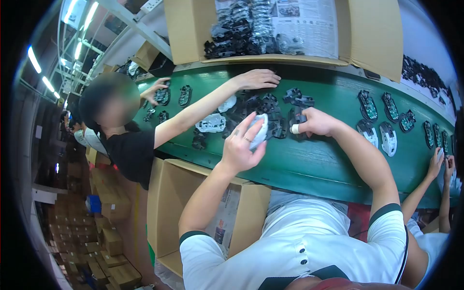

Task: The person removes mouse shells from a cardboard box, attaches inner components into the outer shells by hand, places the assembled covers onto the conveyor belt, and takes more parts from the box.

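Note:
My left hand (240,145) is closed around a white curved plastic shell (261,131), which looks like a computer mouse cover, raised over the green work surface (319,162). My right hand (316,123), with a white wrap on one finger, pinches a black plastic part (296,116) at the right edge of a pile of black plastic parts (249,107). More black pieces (298,96) lie just beyond that hand. To the left of the pile rests a white openwork shell (211,123).
A co-worker's arm (198,108) reaches over the pile from the left. Mouse bodies with green circuit boards (368,105) and white shells (388,138) lie to the right. Open cardboard boxes stand behind (372,38) and in front (159,212). Another person's hands (436,164) work at far right.

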A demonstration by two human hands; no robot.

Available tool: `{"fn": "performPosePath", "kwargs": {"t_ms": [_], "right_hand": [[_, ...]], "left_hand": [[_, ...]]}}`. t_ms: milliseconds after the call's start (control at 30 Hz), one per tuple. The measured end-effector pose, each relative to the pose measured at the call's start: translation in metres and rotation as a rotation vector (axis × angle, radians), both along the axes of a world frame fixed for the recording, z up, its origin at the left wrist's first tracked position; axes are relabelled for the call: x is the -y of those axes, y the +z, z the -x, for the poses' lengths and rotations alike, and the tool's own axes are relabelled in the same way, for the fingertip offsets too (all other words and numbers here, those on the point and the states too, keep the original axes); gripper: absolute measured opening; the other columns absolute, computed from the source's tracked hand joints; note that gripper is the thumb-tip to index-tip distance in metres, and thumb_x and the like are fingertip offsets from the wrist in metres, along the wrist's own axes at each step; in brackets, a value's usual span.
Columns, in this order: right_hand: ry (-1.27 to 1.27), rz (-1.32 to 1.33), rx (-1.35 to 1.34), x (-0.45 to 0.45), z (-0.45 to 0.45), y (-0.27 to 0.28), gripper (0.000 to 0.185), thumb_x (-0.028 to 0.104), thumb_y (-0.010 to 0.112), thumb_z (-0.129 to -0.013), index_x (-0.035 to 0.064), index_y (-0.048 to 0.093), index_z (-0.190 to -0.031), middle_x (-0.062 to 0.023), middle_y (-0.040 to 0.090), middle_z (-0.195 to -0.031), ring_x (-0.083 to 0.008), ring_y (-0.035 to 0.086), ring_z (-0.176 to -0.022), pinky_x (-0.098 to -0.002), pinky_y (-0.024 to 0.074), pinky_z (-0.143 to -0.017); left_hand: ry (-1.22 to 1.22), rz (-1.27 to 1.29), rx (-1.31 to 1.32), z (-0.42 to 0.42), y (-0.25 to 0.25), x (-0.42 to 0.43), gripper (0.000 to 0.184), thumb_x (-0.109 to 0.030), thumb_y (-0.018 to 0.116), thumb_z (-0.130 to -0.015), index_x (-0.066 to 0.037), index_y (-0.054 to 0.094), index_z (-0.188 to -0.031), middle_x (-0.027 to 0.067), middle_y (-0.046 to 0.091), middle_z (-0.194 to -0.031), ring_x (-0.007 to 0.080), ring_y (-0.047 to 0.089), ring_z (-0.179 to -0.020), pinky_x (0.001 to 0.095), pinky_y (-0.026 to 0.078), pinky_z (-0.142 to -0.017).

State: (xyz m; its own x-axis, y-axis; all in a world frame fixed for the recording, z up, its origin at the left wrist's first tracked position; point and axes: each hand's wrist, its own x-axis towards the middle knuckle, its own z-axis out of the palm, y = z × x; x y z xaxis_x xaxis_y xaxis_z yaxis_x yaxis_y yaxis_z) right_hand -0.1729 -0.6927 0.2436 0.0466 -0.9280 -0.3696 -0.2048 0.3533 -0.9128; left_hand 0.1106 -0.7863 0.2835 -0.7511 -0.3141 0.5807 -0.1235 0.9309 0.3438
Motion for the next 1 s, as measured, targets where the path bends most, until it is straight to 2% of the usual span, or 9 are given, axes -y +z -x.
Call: {"fn": "performPosePath", "kwargs": {"t_ms": [133, 267, 333, 467, 600, 767, 800, 900, 1000], "right_hand": [[0.084, -0.175, -0.100, -0.012, 0.010, 0.012, 0.040, 0.024, 0.078, -0.085, 0.0022, 0.065, -0.117, -0.0011, 0.064, -0.084, -0.0087, 0.057, -0.060, -0.0254, 0.0488, -0.053], [0.013, -0.030, 0.011, -0.027, 0.012, 0.001, 0.060, 0.008, 0.080, -0.081, -0.0051, 0.050, -0.131, -0.0083, 0.069, -0.091, -0.0122, 0.065, -0.061, -0.0259, 0.0570, -0.054], [-0.073, 0.003, -0.109, -0.048, 0.010, 0.008, 0.064, 0.011, 0.077, -0.083, -0.0042, 0.048, -0.138, -0.0119, 0.070, -0.089, -0.0167, 0.067, -0.062, -0.0312, 0.0576, -0.057], [-0.189, 0.307, -0.516, -0.089, 0.013, -0.014, 0.075, 0.023, 0.081, -0.082, -0.0005, 0.047, -0.145, -0.0181, 0.070, -0.104, -0.0317, 0.071, -0.083, -0.0426, 0.0590, -0.075], [-0.473, 0.458, -1.135, -0.108, -0.007, -0.013, 0.068, 0.034, 0.082, -0.080, 0.0025, 0.058, -0.136, -0.0186, 0.053, -0.141, -0.0365, 0.058, -0.120, -0.0447, 0.0506, -0.100], [-0.258, 0.368, -1.022, -0.113, 0.000, -0.009, 0.067, 0.028, 0.082, -0.078, 0.0002, 0.060, -0.134, -0.0181, 0.056, -0.140, -0.0369, 0.056, -0.122, -0.0438, 0.0480, -0.105], [-0.247, 0.352, -1.019, -0.113, -0.003, -0.004, 0.067, 0.026, 0.083, -0.077, -0.0003, 0.059, -0.135, -0.0182, 0.056, -0.140, -0.0372, 0.056, -0.123, -0.0442, 0.0478, -0.106], [-0.261, 0.399, -1.003, -0.113, -0.007, -0.008, 0.063, 0.023, 0.080, -0.079, -0.0018, 0.060, -0.134, -0.0192, 0.060, -0.136, -0.0375, 0.058, -0.121, -0.0435, 0.0488, -0.105], [-0.390, 0.596, -0.958, -0.110, -0.004, -0.028, 0.054, 0.022, 0.073, -0.088, -0.0016, 0.059, -0.134, -0.0191, 0.061, -0.135, -0.0349, 0.064, -0.116, -0.0412, 0.0527, -0.101]], "left_hand": [[-0.122, -0.197, -0.105, 0.066, 0.010, -0.018, 0.058, -0.009, 0.079, -0.077, 0.001, 0.062, -0.132, 0.0282, 0.061, -0.136, 0.0419, 0.067, -0.117, 0.0419, 0.054, -0.098], [-0.221, -0.314, -0.199, 0.115, -0.003, -0.032, 0.059, -0.009, 0.078, -0.077, 0.005, 0.061, -0.132, 0.0280, 0.064, -0.132, 0.0401, 0.067, -0.117, 0.0409, 0.053, -0.100], [-0.238, -0.408, -0.243, 0.125, -0.023, -0.039, 0.056, -0.013, 0.076, -0.082, 0.003, 0.060, -0.134, 0.0243, 0.065, -0.129, 0.0343, 0.069, -0.113, 0.0405, 0.055, -0.097], [-0.374, -1.309, -0.306, 0.119, -0.053, -0.042, 0.043, -0.008, 0.064, -0.098, 0.002, 0.056, -0.138, 0.0069, 0.068, -0.119, 0.0119, 0.064, -0.106, 0.0305, 0.054, -0.091], [-0.414, -1.542, -0.326, 0.114, -0.057, -0.022, 0.048, -0.016, 0.063, -0.102, -0.001, 0.048, -0.145, 0.0127, 0.066, -0.127, 0.0225, 0.067, -0.114, 0.0358, 0.054, -0.098], [-0.541, -1.572, -0.397, 0.119, -0.045, -0.030, 0.079, -0.011, 0.062, -0.100, -0.012, 0.017, -0.164, 0.0208, 0.054, -0.145, 0.0329, 0.061, -0.128, 0.0451, 0.048, -0.109], [-0.540, -1.556, -0.322, 0.116, -0.044, -0.027, 0.098, -0.007, 0.067, -0.093, -0.016, 0.002, -0.167, 0.0201, 0.053, -0.143, 0.0352, 0.059, -0.130, 0.0485, 0.045, -0.111], [-0.499, -1.441, -0.255, 0.107, -0.043, -0.021, 0.108, -0.003, 0.070, -0.084, -0.013, 0.001, -0.166, 0.0155, 0.057, -0.132, 0.0372, 0.059, -0.128, 0.0491, 0.046, -0.111], [-0.515, -1.525, -0.398, 0.105, -0.042, -0.014, 0.098, -0.001, 0.065, -0.072, -0.003, 0.020, -0.160, 0.0110, 0.058, -0.121, 0.0382, 0.059, -0.129, 0.0479, 0.050, -0.108]]}}
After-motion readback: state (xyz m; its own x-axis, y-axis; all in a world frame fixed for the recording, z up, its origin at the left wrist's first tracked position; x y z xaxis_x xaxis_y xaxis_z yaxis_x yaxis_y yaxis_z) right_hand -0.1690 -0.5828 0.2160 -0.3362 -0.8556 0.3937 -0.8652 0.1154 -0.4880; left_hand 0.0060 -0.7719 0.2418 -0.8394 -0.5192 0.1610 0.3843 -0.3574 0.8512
